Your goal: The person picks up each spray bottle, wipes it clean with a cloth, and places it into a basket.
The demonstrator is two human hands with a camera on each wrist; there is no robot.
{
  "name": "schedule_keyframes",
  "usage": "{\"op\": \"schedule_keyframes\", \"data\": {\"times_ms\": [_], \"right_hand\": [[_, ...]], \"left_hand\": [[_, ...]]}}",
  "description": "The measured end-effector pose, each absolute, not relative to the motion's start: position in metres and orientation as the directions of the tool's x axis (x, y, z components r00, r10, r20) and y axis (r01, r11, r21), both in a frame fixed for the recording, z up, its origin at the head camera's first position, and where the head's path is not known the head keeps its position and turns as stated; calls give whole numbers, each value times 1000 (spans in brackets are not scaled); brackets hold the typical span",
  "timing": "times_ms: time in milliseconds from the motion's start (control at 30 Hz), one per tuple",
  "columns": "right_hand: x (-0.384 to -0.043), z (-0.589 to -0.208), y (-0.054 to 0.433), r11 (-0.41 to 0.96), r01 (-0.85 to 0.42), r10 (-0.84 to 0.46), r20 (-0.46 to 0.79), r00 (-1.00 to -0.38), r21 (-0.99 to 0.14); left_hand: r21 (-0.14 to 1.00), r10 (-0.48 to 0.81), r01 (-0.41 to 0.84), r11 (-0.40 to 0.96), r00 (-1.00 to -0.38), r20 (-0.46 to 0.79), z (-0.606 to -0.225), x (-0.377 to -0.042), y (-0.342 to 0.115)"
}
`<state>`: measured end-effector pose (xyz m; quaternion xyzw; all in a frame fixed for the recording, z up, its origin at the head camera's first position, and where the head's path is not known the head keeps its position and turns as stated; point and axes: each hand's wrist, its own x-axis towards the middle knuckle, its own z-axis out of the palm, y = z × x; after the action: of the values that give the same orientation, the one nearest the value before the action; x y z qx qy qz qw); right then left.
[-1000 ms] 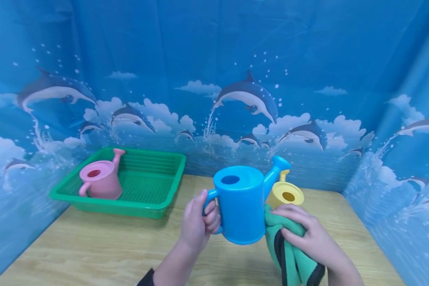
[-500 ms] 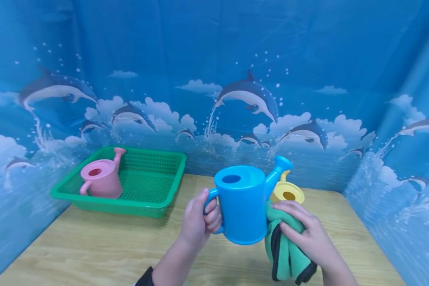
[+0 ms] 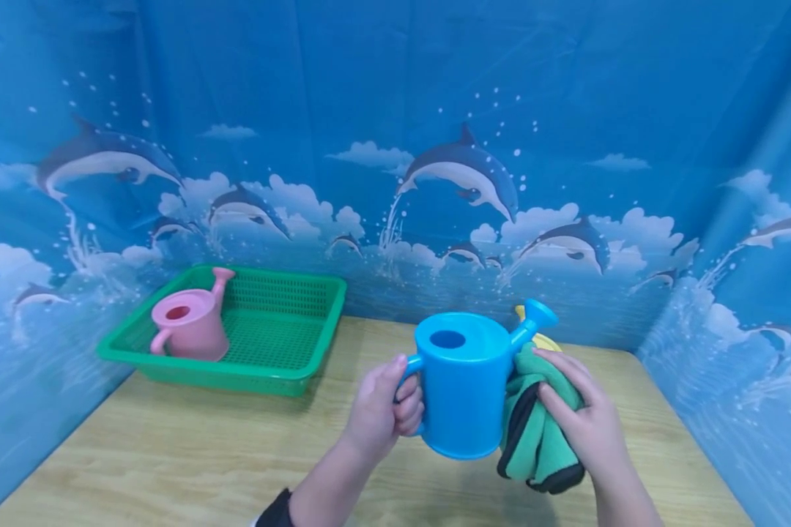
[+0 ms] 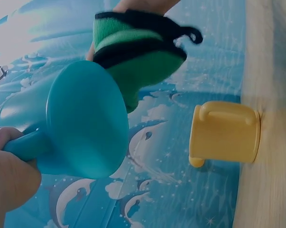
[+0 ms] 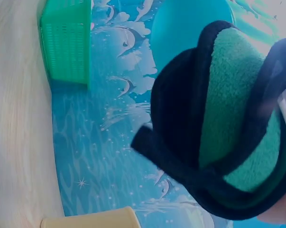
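A blue toy watering can [image 3: 464,395] is held up off the table, upright, its spout pointing right. My left hand [image 3: 384,402] grips its handle, fingers curled round it. My right hand [image 3: 589,417] holds a bunched green cloth [image 3: 547,432] with black edging against the can's right side, just under the spout. In the left wrist view the can's underside [image 4: 88,121] faces the camera, with the cloth [image 4: 143,66] beside it. The right wrist view is largely filled by the folded cloth [image 5: 233,95], which hides most of the right hand.
A yellow watering can [image 4: 226,133] stands on the wooden table [image 3: 204,454] behind the cloth, mostly hidden in the head view. At the back left sits a green basket [image 3: 290,377] with a pink watering can [image 3: 194,329] inside. Dolphin-printed blue sheeting [image 3: 343,88] walls the table.
The blue can, both hands and the cloth have shifted slightly right and down, covering more of the yellow can. The cloth has slid up along the can's side towards the spout.
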<state>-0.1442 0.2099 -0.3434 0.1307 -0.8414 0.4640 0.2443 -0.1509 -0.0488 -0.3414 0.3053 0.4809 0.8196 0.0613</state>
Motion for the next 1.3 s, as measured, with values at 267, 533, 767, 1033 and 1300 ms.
{"op": "schedule_keyframes", "data": {"times_ms": [267, 533, 767, 1033, 1300], "right_hand": [[-145, -340, 218, 508, -364, 107, 477, -873, -781], [-142, -347, 206, 522, -422, -20, 483, -875, -742], [-144, -351, 203, 435, -598, -257, 544, -799, -673], [-146, -350, 207, 412, -684, -408, 550, -729, -602], [-148, -347, 211, 560, -653, -456, 468, -757, -510]], "left_hand": [[838, 392, 190, -511, -816, 424, -341, -149, -47], [837, 364, 182, -516, -838, 407, -340, -149, -50], [804, 280, 269, -530, -840, 465, -337, -150, -54], [779, 152, 328, -535, -869, 471, -337, -151, -55], [795, 106, 377, -475, -872, 478, -340, -156, -55]]}}
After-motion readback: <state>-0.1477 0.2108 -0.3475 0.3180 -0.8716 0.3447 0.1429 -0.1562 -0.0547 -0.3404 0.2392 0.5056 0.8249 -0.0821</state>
